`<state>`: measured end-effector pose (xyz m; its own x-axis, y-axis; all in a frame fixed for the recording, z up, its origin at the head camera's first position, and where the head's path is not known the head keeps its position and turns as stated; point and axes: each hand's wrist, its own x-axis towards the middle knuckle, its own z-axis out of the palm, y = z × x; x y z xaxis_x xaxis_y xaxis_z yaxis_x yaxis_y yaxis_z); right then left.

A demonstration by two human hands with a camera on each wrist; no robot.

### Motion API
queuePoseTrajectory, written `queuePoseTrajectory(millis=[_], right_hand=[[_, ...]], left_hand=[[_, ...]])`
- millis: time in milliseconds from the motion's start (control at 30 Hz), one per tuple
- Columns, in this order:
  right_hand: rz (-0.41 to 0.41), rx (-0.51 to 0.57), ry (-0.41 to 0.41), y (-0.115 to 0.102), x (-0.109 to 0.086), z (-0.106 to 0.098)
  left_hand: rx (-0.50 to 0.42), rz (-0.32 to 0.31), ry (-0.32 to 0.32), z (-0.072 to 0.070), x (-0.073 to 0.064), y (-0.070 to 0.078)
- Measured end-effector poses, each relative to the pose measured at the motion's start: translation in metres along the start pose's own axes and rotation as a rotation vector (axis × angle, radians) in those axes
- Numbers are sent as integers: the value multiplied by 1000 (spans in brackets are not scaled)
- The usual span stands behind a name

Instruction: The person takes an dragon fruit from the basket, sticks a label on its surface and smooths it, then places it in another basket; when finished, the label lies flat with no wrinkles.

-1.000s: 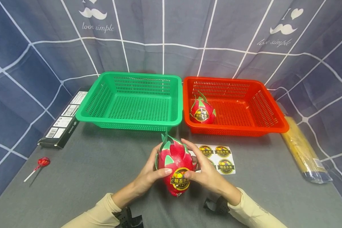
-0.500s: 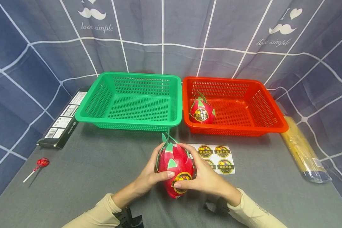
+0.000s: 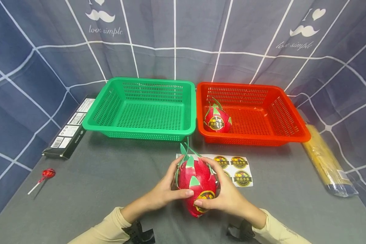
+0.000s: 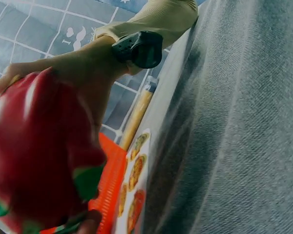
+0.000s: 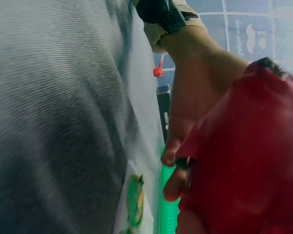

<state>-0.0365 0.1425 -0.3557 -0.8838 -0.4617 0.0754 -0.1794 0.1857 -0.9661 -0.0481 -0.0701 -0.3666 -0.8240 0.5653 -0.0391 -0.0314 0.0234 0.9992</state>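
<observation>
Both hands hold a red dragon fruit [image 3: 198,173] with green scales above the table in the head view. My left hand [image 3: 162,194] grips its left side, thumb laid across the front. Gripping the opposite side, my right hand [image 3: 227,196] presses its thumb on a round black-and-gold sticker [image 3: 207,196] low on the fruit, partly covering it. The fruit's leafy end points away from me. Its red skin fills much of the left wrist view [image 4: 34,146] and the right wrist view [image 5: 249,161]. Behind the fruit lies a white sticker sheet [image 3: 248,159], partly hidden.
A green basket [image 3: 140,133] stands at the back left, beside a red basket [image 3: 256,137] containing another stickered dragon fruit [image 3: 217,120]. A black box [image 3: 70,128] and a lollipop [image 3: 48,173] lie left. A yellow package in clear plastic [image 3: 326,159] lies right.
Both hands and the dragon fruit have shifted slightly right and nearer to me. My right thumb has slid from the sticker's upper right edge onto its lower left part.
</observation>
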Motion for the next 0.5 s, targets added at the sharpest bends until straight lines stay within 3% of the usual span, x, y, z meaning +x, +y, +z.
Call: queuePoseTrajectory(millis=[133,333,500], right_hand=[[-31,24,-47,6,-12,-14],[-107,-69,-84,12,-33,-39],[-211,-111,-42,7,-45,-60]], left_hand=[[88,23,-26,1,2,0],[179,78,-31,-4,5,0],[196,72,55,-18,9,-1]])
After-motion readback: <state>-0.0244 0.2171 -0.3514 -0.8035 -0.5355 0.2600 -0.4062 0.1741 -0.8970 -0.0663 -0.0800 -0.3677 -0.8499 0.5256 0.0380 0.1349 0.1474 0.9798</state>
